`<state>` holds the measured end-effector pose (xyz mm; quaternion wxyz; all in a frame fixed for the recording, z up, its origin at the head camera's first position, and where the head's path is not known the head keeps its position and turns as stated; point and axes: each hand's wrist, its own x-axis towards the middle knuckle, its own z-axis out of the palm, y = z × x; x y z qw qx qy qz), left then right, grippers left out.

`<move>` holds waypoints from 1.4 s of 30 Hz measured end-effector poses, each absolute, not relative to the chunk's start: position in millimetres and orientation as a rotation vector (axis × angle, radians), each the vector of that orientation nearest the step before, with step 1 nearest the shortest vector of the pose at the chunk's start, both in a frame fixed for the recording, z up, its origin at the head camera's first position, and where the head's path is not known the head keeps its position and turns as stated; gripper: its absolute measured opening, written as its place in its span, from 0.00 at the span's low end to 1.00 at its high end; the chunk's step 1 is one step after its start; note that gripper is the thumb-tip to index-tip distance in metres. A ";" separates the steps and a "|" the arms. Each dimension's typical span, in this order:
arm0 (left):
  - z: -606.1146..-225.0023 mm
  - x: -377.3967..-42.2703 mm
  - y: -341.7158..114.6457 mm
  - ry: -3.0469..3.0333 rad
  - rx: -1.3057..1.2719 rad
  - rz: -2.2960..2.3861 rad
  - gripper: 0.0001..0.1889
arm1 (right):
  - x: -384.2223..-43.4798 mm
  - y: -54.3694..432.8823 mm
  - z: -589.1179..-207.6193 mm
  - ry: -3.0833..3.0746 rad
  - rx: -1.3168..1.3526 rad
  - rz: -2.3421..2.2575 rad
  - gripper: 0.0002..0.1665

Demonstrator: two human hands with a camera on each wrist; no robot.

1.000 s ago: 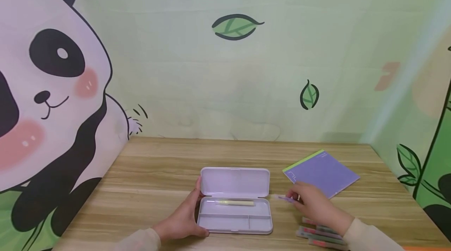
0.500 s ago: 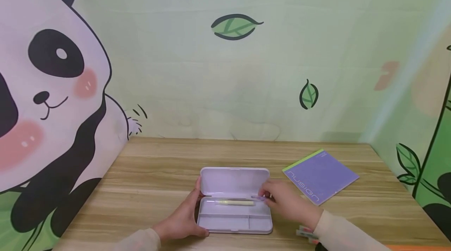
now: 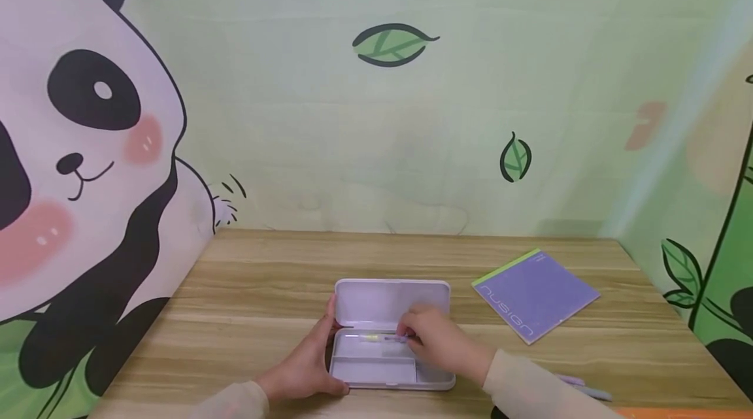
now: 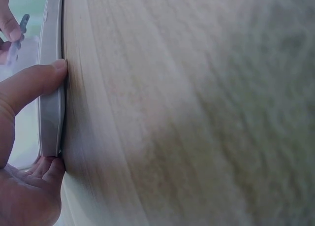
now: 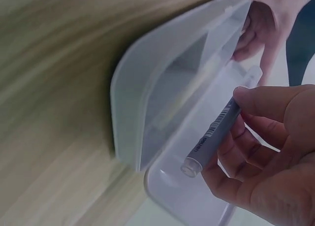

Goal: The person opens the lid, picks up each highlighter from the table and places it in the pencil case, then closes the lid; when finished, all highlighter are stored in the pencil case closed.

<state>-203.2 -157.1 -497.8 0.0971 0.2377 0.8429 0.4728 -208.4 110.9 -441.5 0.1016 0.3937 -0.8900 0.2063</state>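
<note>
An open white pencil case (image 3: 373,372) lies on the table, its lid (image 3: 370,301) tipped back. My left hand (image 3: 302,361) grips its left end, thumb (image 4: 37,83) at the front edge and fingers at the back. Above the tray my right hand (image 3: 445,346) pinches a purple-grey marker (image 5: 214,132) between thumb and fingers; a barcode shows on its barrel. A pale yellow marker (image 3: 370,338) lies in the long rear compartment, partly hidden by the right hand. Two front compartments show, the right one partly covered by that hand.
A purple notebook (image 3: 535,298) with a green spine lies at the back right of the wooden table (image 3: 265,275). More markers (image 3: 591,393) lie beside the right sleeve, partly hidden. An orange edge (image 3: 682,414) shows at the bottom right. A panda-print cloth hangs behind.
My right hand has carried the purple-grey marker leftward from beside the notebook to over the case's rear compartment. The left hand and the case have stayed in place.
</note>
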 end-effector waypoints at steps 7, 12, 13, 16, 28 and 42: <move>-498.9 -202.4 -157.7 2.479 0.736 1.434 0.77 | -208.1 92.3 -451.2 -2.681 1.163 0.545 0.07; -497.9 -201.5 -157.9 2.464 0.738 1.448 0.77 | -209.0 81.4 -457.6 -2.658 1.180 0.532 0.07; -498.0 -201.6 -157.9 2.462 0.737 1.448 0.77 | -209.1 79.7 -459.1 -2.650 1.182 0.534 0.07; -498.0 -201.4 -157.5 2.460 0.741 1.447 0.77 | -209.5 76.8 -462.3 -2.639 1.184 0.532 0.08; -497.3 -200.8 -158.0 2.477 0.738 1.447 0.77 | -203.9 92.7 -453.6 -2.655 1.155 0.622 0.12; -495.7 -201.2 -157.1 2.506 0.736 1.424 0.78 | -196.3 125.1 -447.8 -2.646 1.115 0.713 0.13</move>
